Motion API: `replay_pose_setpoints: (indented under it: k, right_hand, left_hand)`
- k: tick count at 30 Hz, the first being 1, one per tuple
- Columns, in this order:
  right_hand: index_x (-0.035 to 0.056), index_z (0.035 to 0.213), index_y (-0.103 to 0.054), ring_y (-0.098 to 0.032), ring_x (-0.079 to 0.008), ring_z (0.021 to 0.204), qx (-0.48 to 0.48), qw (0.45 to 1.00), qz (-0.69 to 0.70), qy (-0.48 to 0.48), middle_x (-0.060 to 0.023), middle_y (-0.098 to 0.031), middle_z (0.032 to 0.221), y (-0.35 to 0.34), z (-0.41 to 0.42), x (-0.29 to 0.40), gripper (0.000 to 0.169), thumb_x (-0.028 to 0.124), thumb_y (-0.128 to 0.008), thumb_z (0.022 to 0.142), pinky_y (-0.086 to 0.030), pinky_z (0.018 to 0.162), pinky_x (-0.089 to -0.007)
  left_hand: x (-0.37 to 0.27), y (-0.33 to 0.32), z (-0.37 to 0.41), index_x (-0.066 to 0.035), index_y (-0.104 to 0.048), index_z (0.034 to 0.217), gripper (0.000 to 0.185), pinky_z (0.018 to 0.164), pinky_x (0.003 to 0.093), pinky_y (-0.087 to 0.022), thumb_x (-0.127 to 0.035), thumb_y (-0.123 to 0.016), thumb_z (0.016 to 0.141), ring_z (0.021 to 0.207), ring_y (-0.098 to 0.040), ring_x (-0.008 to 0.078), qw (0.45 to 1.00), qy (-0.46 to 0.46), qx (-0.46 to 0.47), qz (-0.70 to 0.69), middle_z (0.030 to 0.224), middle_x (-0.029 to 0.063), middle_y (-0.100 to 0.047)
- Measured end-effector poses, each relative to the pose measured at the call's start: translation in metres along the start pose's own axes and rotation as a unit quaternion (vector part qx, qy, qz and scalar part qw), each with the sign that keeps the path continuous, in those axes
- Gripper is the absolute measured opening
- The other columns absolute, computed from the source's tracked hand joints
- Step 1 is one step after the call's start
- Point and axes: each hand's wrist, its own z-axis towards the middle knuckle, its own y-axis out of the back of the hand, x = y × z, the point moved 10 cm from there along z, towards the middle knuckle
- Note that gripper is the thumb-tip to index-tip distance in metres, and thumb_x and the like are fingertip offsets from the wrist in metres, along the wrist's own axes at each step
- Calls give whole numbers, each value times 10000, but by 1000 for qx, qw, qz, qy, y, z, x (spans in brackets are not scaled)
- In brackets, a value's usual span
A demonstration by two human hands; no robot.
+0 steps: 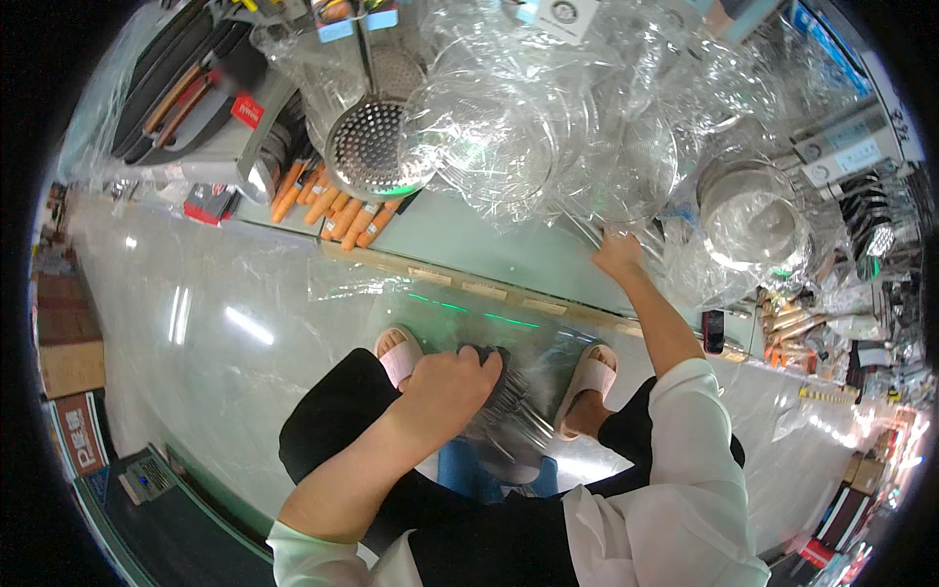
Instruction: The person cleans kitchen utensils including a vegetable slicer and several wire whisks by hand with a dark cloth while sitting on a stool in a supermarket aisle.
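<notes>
My left hand (451,389) is closed around a dark, cloth-like bundle (497,361) between my knees; its exact kind is unclear. Just under it are several shiny metal utensils (517,418), partly hidden by the hand. My right hand (620,255) reaches to the glass shelf (484,231), its fingers curled at the metal handle end of a plastic-wrapped wire strainer (634,165). The fingertips are hidden by the hand and the film. To the left of that strainer lies another wrapped strainer (506,158).
A perforated skimmer (375,147) rests near several orange-handled tools (359,220). Wrapped metal bowls (755,213) stand to the right, with a black phone-like device (712,332) at the shelf edge. Boxed pans (191,103) sit at left. A blue stool (458,469) is under me.
</notes>
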Motion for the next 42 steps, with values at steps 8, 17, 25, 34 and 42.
replay_pose_setpoints:
  k: [8, 17, 25, 34, 42]
  right_hand:
    - [0, 1167, -503, -514, -368, 1089, -62, 987, -7, 146, -221, -532, 1165, -5, -25, -16, 574, 126, -653, 627, -457, 910, -416]
    - [23, 1135, -506, -479, -330, 1114, -101, 938, -32, 329, -154, -505, 1163, -14, -64, 1, 529, 63, -636, 624, -426, 919, -420]
    - [62, 1156, -492, -492, -316, 1076, -57, 947, -39, 313, -129, -509, 1115, -14, -43, 10, 536, 127, -692, 663, -424, 924, -417]
    - [22, 1179, -484, -476, -346, 1084, -198, 952, -154, 175, -166, -469, 1178, -33, -46, 19, 631, 285, -742, 667, -411, 906, -467]
    - [21, 1191, -517, -527, -248, 1013, 453, 583, 662, 127, -123, -544, 1103, -29, -192, 226, 474, 319, -633, 841, -458, 833, -387]
  left_hand:
    - [-1, -10, 5, -38, -552, 1130, 381, 536, 333, -514, -75, -583, 752, 679, -639, 249, 1000, 13, 18, -22, 811, 117, -585]
    - [-3, -20, 8, -27, -556, 1028, 278, 539, 356, -531, -95, -589, 760, 694, -656, 280, 998, 17, 58, -32, 805, 133, -585]
    - [-8, -19, 12, -15, -550, 1021, 273, 542, 377, -543, -102, -588, 765, 705, -667, 311, 997, 10, 64, -52, 797, 142, -582]
    - [-8, -13, 14, -20, -543, 986, 262, 546, 343, -543, -114, -609, 751, 706, -659, 288, 998, 3, 54, -37, 801, 142, -584]
    - [21, 8, 11, -21, -553, 986, 274, 564, 334, -531, -113, -608, 735, 734, -647, 240, 990, 121, -70, -4, 853, 139, -587]
